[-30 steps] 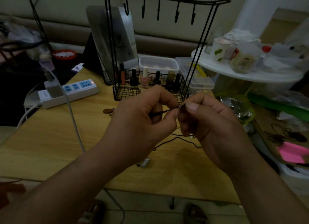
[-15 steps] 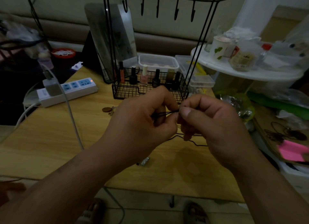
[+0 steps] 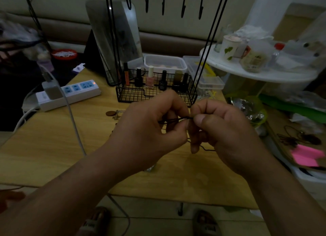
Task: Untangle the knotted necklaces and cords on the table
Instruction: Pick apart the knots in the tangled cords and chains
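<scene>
Both hands meet above the middle of the smooth, pale wood-grain tabletop [image 3: 53, 147]. The left hand [image 3: 150, 130] is curled, with its thumb tip and forefinger pinching a thin, matte black cord [image 3: 173, 120]. The right hand [image 3: 227, 131] pinches the same cord between thumb and forefinger, right against the left thumb tip, and its other fingers are folded underneath.

The cord is held in the air between the 2 hands, just in front of the basket. A short straight stretch of it shows in the hollow of the left hand; it looks like 2 strands side by side, though the dim light makes that hard to confirm. A wavy tail of it shows below the right hand, near the tabletop. Whether a knot sits inside the pinch cannot be told.

Behind the hands stands a black wire rack [image 3: 208, 47] with a row of hooks along its top bar. Its rectangular mesh basket [image 3: 134, 94] holds small glossy nail-polish bottles [image 3: 150, 77]. To the left lies a long white plastic power strip [image 3: 79, 94] with blue sockets, and a smooth white cable [image 3: 74, 116] runs from it across the wood. A flat round brown pendant on a fine metal chain [image 3: 111, 113] rests on the table between the strip and the left hand. Clear, lidded plastic boxes [image 3: 165, 63] sit behind the basket. At the far right, folded bright pink paper [image 3: 307, 155] lies on brown card.
</scene>
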A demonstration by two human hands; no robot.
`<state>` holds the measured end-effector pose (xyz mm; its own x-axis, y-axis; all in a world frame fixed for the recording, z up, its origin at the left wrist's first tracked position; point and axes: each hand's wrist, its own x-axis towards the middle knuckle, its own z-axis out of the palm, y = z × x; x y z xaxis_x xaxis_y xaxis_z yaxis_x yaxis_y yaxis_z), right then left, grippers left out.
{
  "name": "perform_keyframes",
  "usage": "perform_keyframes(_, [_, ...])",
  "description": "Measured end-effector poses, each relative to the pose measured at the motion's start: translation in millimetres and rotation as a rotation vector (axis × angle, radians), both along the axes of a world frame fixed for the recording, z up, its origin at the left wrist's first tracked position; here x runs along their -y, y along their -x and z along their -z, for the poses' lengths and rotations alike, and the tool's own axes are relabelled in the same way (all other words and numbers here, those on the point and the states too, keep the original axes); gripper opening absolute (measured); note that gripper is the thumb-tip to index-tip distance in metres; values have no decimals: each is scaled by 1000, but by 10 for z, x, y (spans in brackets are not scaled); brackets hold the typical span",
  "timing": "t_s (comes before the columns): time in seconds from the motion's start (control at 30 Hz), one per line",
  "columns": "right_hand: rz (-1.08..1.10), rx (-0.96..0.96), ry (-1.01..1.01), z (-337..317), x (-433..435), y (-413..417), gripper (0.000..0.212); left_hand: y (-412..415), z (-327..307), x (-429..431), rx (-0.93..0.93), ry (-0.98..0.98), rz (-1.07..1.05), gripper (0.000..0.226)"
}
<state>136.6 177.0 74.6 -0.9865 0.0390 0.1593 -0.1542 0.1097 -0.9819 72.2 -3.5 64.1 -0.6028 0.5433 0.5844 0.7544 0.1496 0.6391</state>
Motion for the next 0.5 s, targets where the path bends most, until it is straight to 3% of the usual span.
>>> perform_keyframes(0.17, [-15, 44, 110, -13, -55, 22, 22, -11, -15, 10, 39, -25, 23, 11])
perform_keyframes(0.5, [-8, -44, 21, -12, 3, -17, 14, 3, -3, 17, 25, -19, 11, 11])
